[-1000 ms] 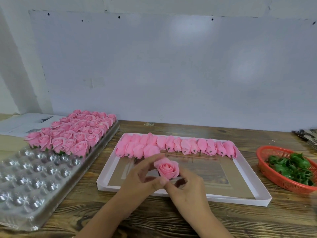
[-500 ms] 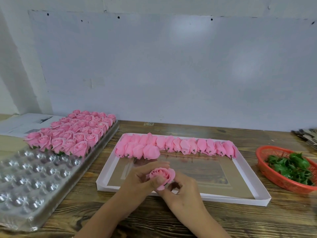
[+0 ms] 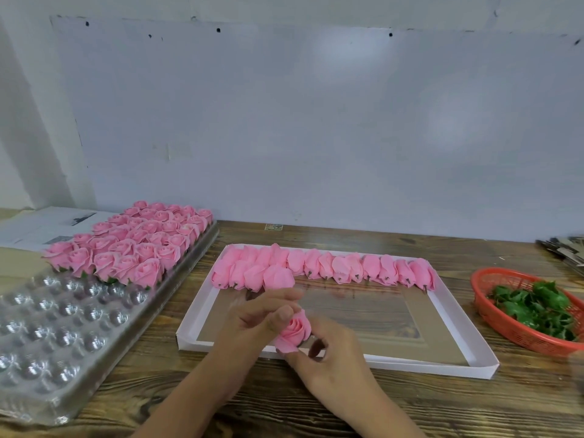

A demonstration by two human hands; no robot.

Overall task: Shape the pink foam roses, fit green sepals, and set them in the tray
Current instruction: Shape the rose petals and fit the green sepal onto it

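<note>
Head view: our left hand (image 3: 259, 314) and right hand (image 3: 331, 358) pinch one rose (image 3: 294, 331); behind this grip, white box (image 3: 474, 358) holds buds (image 3: 322, 270); leftward, blister tray (image 3: 63, 327) holds finished roses (image 3: 132, 248); rightward, red basket (image 3: 512, 330) holds sepals (image 3: 537, 308).

left hand (image 3: 259, 314) and right hand (image 3: 328, 358) pinching pink rose (image 3: 294, 331), above white box (image 3: 474, 358)

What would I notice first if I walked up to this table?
Probably all the pink: a big bunch of finished roses fills the far end of the clear tray on the left, and a row of closed buds lines the back of the white box in the middle. Right in front, the left hand and right hand hold one rose, and a red basket of green leaves sits on the right.
</note>
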